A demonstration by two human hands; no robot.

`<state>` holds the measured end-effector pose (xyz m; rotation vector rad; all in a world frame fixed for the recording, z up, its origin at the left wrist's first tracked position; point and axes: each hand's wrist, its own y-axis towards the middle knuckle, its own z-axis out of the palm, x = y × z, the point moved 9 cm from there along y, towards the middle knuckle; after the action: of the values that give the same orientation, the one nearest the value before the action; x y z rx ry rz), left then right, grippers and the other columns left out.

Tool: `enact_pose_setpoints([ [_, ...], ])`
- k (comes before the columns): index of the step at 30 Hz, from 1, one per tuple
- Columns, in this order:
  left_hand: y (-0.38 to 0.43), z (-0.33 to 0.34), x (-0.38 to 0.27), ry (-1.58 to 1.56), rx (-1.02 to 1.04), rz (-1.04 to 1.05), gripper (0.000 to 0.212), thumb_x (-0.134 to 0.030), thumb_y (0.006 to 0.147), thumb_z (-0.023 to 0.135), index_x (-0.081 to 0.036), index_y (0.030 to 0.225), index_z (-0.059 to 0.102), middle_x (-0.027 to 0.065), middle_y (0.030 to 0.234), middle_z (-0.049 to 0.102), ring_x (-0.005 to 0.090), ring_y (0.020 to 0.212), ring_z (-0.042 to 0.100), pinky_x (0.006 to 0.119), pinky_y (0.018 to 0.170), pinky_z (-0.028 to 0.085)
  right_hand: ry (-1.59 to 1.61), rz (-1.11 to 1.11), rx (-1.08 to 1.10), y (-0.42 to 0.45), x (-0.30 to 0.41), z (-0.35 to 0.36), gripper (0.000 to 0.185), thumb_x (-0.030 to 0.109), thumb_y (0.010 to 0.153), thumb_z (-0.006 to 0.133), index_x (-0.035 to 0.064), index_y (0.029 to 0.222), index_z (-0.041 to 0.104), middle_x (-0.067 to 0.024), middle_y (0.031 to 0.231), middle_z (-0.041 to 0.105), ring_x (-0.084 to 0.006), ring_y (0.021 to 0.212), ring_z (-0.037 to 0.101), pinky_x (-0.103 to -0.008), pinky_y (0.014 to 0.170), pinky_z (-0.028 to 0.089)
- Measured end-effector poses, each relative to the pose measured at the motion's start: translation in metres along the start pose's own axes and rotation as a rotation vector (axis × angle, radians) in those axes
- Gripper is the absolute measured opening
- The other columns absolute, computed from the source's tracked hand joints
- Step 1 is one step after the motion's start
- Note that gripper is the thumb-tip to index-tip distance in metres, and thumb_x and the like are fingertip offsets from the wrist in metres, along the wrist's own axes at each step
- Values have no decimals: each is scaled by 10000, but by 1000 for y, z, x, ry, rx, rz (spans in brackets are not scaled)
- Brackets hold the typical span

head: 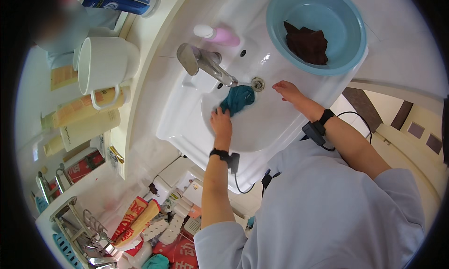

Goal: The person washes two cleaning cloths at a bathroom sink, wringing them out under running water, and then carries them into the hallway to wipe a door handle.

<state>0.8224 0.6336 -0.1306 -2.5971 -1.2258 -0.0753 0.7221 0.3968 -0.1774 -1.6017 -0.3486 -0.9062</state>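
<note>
A wet teal cloth lies bunched in the white washbasin, beside the drain and under the spout of the chrome faucet. The fingertips of my left hand rest on the cloth's lower left end; whether they grip it is not plain. My right hand hovers to the right of the drain with nothing in it, its fingers slightly curled and apart. Water appears to run from the spout onto the cloth. A dark brown cloth lies in a light blue plastic basin at the upper right.
A pink bottle with a white cap stands behind the faucet. On the left, a shelf holds a white mug, a blue tube and several bottles. Cables hang from both wrist straps. Toilet rolls and red bags lie at the lower left.
</note>
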Motion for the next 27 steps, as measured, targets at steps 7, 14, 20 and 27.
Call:
enact_pose_setpoints([
  [7, -36, 17, -72, -539, 287, 78, 287, -29, 649, 583, -130, 909, 650, 72, 979, 530, 300, 917, 517, 387, 758, 468, 41, 99, 58, -5, -21, 8, 234, 274, 808, 558, 102, 964, 595, -7, 819, 532, -126, 725, 486, -275, 606, 429],
  [14, 9, -6, -71, -506, 333, 169, 217, -116, 639, 640, -128, 854, 662, 64, 958, 556, 305, 919, 518, 378, 792, 453, 18, 175, 83, -8, -21, -4, 206, 254, 857, 487, 147, 1006, 579, 21, 943, 513, -97, 917, 457, -297, 753, 430],
  [20, 51, 12, -71, -642, 115, 28, 336, -220, 698, 656, -55, 982, 583, 127, 951, 559, 308, 872, 526, 386, 753, 441, 55, 186, 71, -9, -25, -9, 223, 246, 854, 474, 144, 1029, 567, 17, 955, 513, -103, 929, 452, -306, 771, 424],
  [27, 76, 55, -101, -779, 13, -86, 509, -275, 697, 669, 6, 1085, 496, 190, 975, 556, 346, 876, 527, 416, 760, 431, 78, 123, 9, -3, -30, -15, 255, 287, 808, 538, 115, 989, 589, -6, 865, 527, -135, 800, 484, -298, 686, 432],
])
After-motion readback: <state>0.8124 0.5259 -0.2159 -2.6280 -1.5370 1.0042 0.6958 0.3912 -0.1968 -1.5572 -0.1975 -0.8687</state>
